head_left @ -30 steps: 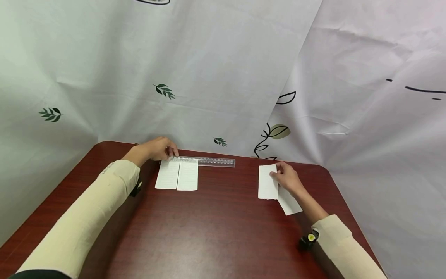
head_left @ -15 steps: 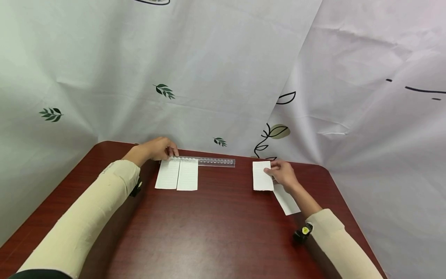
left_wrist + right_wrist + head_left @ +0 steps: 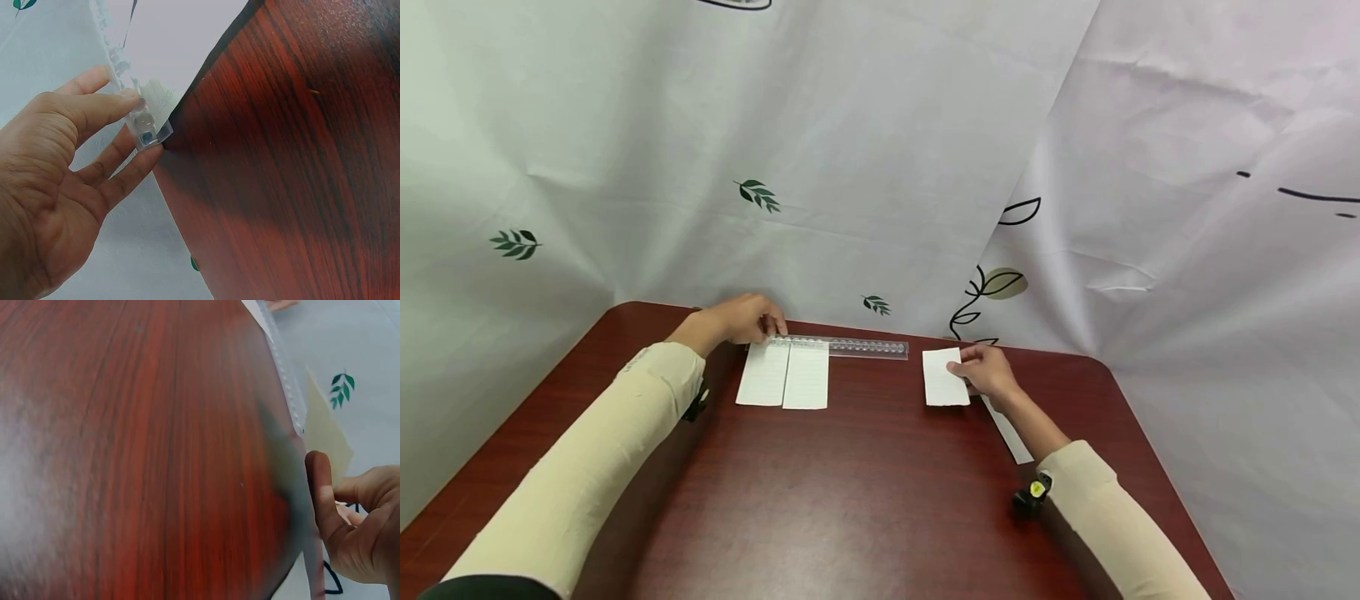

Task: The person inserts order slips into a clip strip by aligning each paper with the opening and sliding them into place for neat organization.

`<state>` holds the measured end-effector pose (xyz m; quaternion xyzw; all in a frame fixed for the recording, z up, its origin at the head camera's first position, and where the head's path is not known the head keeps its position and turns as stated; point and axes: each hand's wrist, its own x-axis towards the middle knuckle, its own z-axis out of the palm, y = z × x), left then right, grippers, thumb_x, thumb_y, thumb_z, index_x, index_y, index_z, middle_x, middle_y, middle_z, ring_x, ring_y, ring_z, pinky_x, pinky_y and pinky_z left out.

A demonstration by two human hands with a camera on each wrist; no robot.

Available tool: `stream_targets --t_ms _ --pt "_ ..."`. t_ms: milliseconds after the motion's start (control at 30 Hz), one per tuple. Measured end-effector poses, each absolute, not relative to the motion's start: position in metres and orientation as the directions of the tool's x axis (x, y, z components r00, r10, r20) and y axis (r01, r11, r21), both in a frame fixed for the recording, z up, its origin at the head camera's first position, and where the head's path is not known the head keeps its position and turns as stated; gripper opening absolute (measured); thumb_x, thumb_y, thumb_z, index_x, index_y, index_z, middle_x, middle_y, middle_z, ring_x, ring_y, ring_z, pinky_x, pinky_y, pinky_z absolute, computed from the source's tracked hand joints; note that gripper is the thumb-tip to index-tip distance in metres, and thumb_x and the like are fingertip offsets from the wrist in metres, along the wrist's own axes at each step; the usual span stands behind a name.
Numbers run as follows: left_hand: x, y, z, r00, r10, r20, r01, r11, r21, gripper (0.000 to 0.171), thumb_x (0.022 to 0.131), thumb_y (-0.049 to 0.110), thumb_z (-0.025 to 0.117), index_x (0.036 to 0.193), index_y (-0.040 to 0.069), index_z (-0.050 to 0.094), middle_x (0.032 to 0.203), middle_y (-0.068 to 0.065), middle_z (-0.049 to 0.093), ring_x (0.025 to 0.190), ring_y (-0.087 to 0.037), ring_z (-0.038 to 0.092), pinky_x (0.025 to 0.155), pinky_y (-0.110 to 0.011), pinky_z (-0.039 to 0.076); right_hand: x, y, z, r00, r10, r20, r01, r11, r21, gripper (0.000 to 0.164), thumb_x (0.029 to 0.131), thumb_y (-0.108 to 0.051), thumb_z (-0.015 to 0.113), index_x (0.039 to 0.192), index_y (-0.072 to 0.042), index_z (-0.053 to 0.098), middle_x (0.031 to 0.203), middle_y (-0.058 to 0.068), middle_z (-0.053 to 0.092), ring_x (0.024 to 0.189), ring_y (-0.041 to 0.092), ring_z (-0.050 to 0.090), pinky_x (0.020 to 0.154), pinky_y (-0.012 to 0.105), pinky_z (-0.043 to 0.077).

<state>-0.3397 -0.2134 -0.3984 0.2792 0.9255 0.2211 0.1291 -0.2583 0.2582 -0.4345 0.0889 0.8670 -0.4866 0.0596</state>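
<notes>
At the table's far edge my left hand [image 3: 741, 318] pinches the left end of a clear plastic strip [image 3: 868, 347] with a row of round shapes along it. Thumb and fingers lie on either side of that end in the left wrist view. Two small lined paper sheets, a left one [image 3: 763, 375] and a right one [image 3: 806, 375], lie side by side with their top edges at the strip. My right hand [image 3: 992, 373] holds another small white paper sheet [image 3: 945, 383] by its right edge, thumb in front. In the right wrist view this sheet [image 3: 325, 437] stands tilted.
One more white paper [image 3: 1009, 429] lies on the dark red wooden table [image 3: 850, 500], partly hidden under my right hand and wrist. Pale cloth with leaf prints [image 3: 820, 167] hangs right behind the table's far edge.
My right hand has moved left with its paper sheet, away from the paper left on the table and closer to the strip. The left hand has stayed in place.
</notes>
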Motion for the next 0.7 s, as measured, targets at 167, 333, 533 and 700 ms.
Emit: stream_targets --t_ms 167,333,533,700 --pt "-0.342 -0.213 -0.4 -0.807 0.581 -0.107 0.468 0.739 0.484 0.031 0.092 -0.016 0.076 0.114 0.005 0.084 0.108 -0.013 0.077 0.101 -0.027 0.07 0.082 -0.034 0.057 -0.26 0.248 -0.438 -0.977 0.082 -0.197 0.211 0.493 -0.844 0.049 0.105 -0.019 0.081 0.145 0.005 0.065 0.133 0.028 0.076 0.086 0.014 0.074 0.071 0.03 0.064" --pt "-0.345 -0.213 -0.403 -0.808 0.579 -0.107 0.467 0.741 0.481 0.032 0.091 -0.016 0.077 0.113 0.006 0.084 0.107 -0.012 0.077 0.101 -0.026 0.07 0.084 -0.036 0.058 -0.261 0.239 -0.438 -0.977 0.066 -0.203 0.21 0.468 -0.858 0.047 0.103 -0.016 0.082 0.141 0.005 0.065 0.129 0.026 0.077 0.084 0.013 0.073 0.069 0.029 0.063" --pt "-0.341 -0.213 -0.4 -0.804 0.585 -0.106 0.475 0.739 0.479 0.031 0.092 -0.015 0.077 0.114 0.005 0.083 0.108 -0.013 0.078 0.102 -0.026 0.071 0.083 -0.038 0.058 -0.261 0.232 -0.438 -0.977 0.05 -0.209 0.207 0.478 -0.853 0.046 0.103 -0.018 0.083 0.14 0.004 0.066 0.127 0.025 0.078 0.087 0.015 0.073 0.069 0.03 0.062" --pt "-0.342 -0.213 -0.399 -0.805 0.583 -0.108 0.47 0.74 0.481 0.032 0.092 -0.016 0.076 0.114 0.005 0.084 0.108 -0.013 0.078 0.101 -0.026 0.071 0.082 -0.036 0.058 -0.261 0.231 -0.439 -0.975 0.048 -0.218 0.213 0.485 -0.848 0.046 0.104 -0.019 0.082 0.14 0.004 0.066 0.125 0.023 0.078 0.088 0.016 0.073 0.071 0.03 0.061"
